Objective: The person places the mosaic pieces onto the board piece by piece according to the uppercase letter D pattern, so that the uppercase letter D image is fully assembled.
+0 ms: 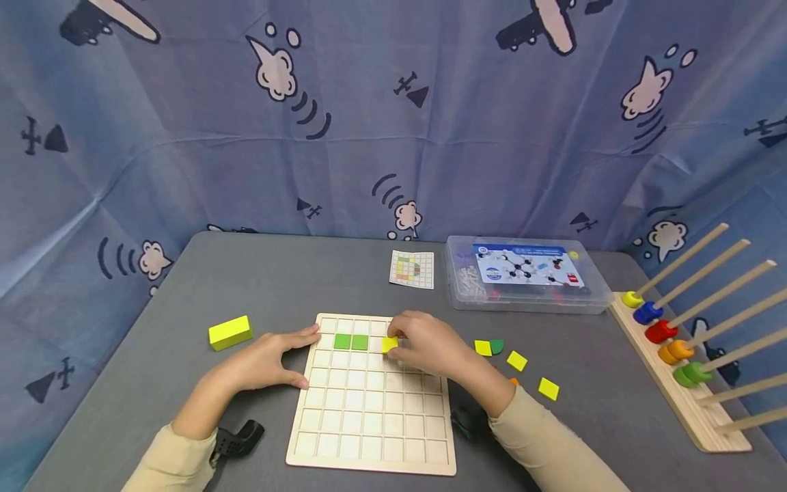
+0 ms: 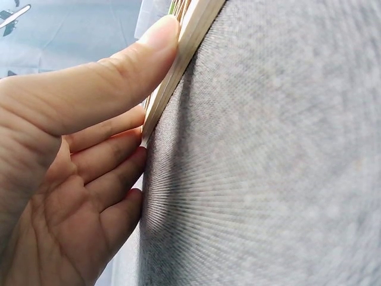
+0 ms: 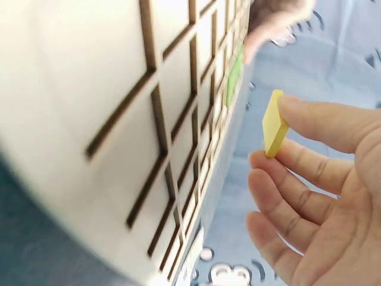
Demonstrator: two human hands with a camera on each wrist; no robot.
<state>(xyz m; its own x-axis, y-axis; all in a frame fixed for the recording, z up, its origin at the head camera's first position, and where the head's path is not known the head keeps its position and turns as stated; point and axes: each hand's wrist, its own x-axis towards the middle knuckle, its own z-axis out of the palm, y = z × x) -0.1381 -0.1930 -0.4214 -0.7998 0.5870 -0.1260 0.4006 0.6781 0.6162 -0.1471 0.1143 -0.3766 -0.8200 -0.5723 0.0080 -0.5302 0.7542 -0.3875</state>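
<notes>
A pale wooden grid board lies on the grey table. Two green square tiles sit side by side in its second row from the back. To their right, my right hand pinches a yellow square tile between thumb and fingertips, and the right wrist view shows it raised off the board. My left hand rests against the board's left edge, thumb and fingers spread and touching the wood. Whether the held tile touches a cell is hard to tell from the head view.
Loose yellow tiles and a green rounded piece lie right of the board. A yellow block stands left. Behind are a small pattern card and a clear plastic case. A wooden peg rack with coloured rings stands far right.
</notes>
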